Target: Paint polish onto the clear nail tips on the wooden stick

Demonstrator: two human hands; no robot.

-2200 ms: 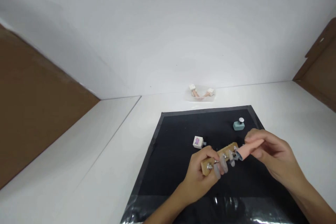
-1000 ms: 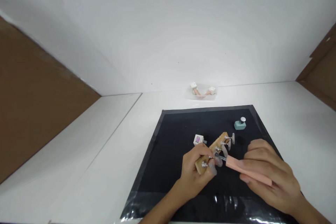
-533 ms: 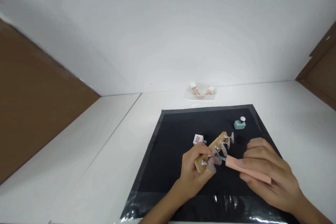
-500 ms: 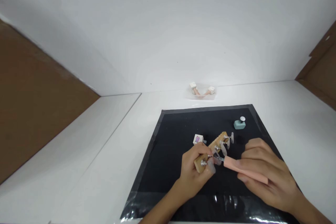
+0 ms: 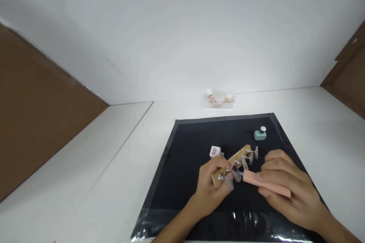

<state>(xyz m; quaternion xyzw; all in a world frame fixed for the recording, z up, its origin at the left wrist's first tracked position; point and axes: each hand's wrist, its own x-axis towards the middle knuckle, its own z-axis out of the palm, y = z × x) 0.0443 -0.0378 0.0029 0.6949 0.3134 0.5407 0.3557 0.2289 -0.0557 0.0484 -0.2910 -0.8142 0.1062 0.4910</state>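
Observation:
My left hand (image 5: 207, 186) is closed around the near end of a wooden nail-tip stand (image 5: 242, 153), which slants away to the upper right. Several clear nail tips (image 5: 245, 164) sit on metal posts along its side. Between the pinched fingers of my right hand (image 5: 295, 190) is a nail polish brush (image 5: 268, 183) with a long peach handle. Its dark bristles meet or nearly meet one tip close to my left thumb; the exact contact is too small to tell. Some of the stand is hidden behind my left fingers.
Below lies a black mat (image 5: 185, 136) on a white table. On it are a teal bottle (image 5: 259, 135) with a silvery top and a small white cube-shaped cap (image 5: 215, 151) with a purple print. Beyond, a clear tray (image 5: 226, 105) holds white-capped peach items.
The stand's far end has shifted slightly right and down as my left hand turns it a little. The brush stays almost in place at the same nail tip.

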